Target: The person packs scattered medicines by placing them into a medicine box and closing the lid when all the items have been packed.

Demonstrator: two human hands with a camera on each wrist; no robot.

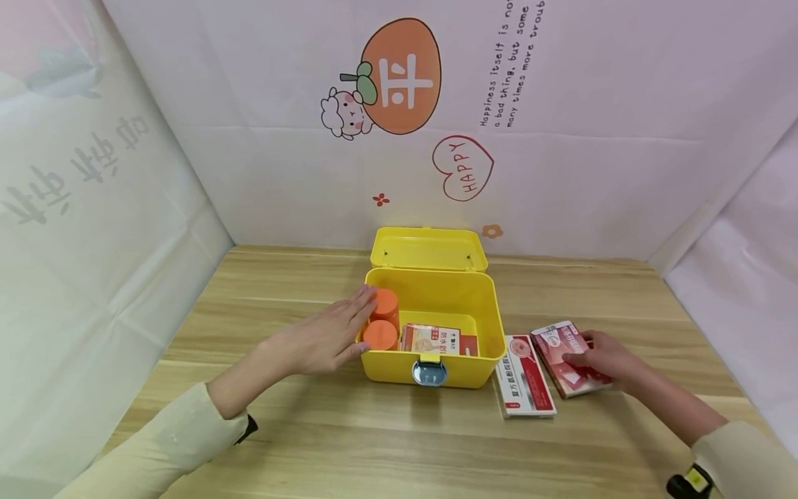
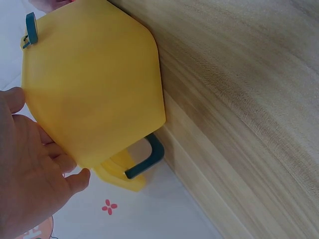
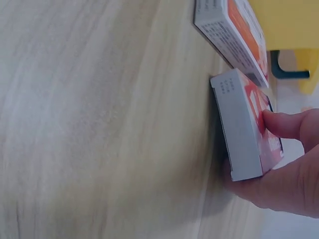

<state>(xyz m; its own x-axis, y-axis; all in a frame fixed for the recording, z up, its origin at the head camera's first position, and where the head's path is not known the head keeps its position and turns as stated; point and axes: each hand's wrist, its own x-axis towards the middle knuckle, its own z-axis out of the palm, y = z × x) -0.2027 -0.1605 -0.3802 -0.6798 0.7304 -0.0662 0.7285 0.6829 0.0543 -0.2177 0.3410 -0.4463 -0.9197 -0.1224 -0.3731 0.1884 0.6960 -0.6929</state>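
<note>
My left hand rests with straight, slightly spread fingers on the left rim of the yellow box, beside two orange-lidded containers. In the left wrist view, that hand touches the edge of the yellow box. To the right of the yellow box, my right hand grips a red and white carton by its right side. The right wrist view has the thumb on the printed face of this carton, with fingers around its edge.
Another white and red carton lies between the yellow box and the gripped one. Inside the yellow box is a small carton at the front. Its lid stands open toward the printed cloth behind the wooden table.
</note>
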